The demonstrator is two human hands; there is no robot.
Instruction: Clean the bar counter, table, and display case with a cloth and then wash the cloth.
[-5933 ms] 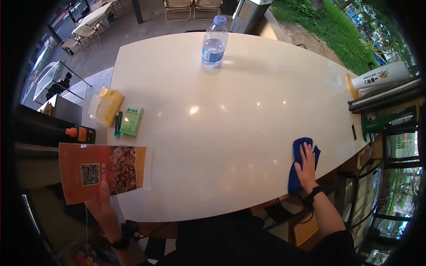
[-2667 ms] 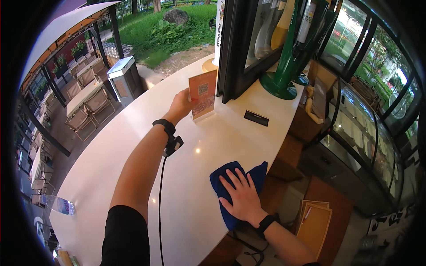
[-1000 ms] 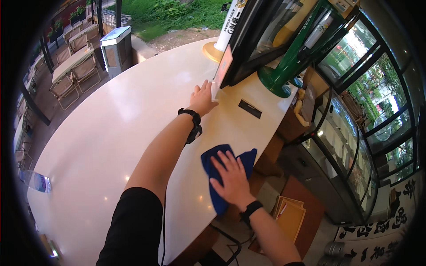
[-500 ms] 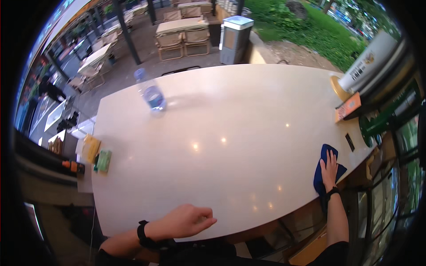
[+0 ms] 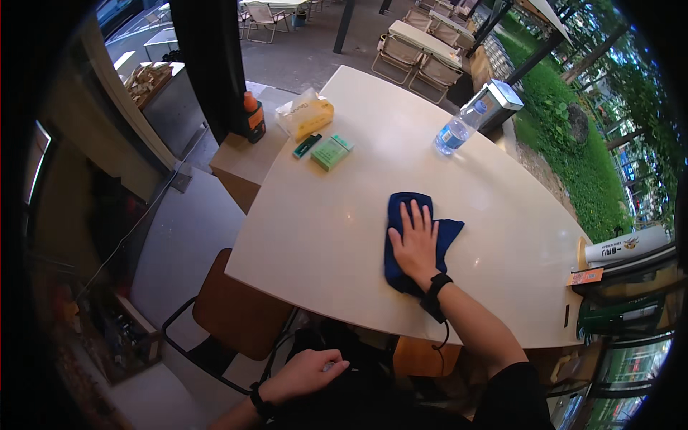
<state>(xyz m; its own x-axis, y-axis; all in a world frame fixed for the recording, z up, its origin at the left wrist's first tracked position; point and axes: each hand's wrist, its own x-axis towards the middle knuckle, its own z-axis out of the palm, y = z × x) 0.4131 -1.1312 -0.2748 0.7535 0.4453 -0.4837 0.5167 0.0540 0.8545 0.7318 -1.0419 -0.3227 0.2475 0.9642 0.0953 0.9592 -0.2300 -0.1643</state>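
Note:
My right hand (image 5: 416, 244) lies flat with fingers spread on a dark blue cloth (image 5: 401, 276), pressing it against the pale tabletop (image 5: 308, 244). The cloth is bunched, with one corner sticking out to the right of the hand. Off the table's near edge, my left hand (image 5: 304, 374) is held with its fingers curled; a small greyish bit shows between thumb and fingers, too small to name. Beyond the cloth, a clear plastic bottle (image 5: 453, 135) with a blue cap stands on the table.
At the table's far left lie a yellow tissue pack (image 5: 312, 115), a green box (image 5: 331, 152) and a small dark green item (image 5: 307, 145). An orange-capped bottle (image 5: 254, 118) stands on a side ledge. A brown chair (image 5: 233, 304) touches the near left side. A white cylinder (image 5: 623, 244) stands far right.
My right hand has slid the cloth from the table's right end toward its middle left. My view has turned left. The left hand has left the tabletop area and now hangs before my body.

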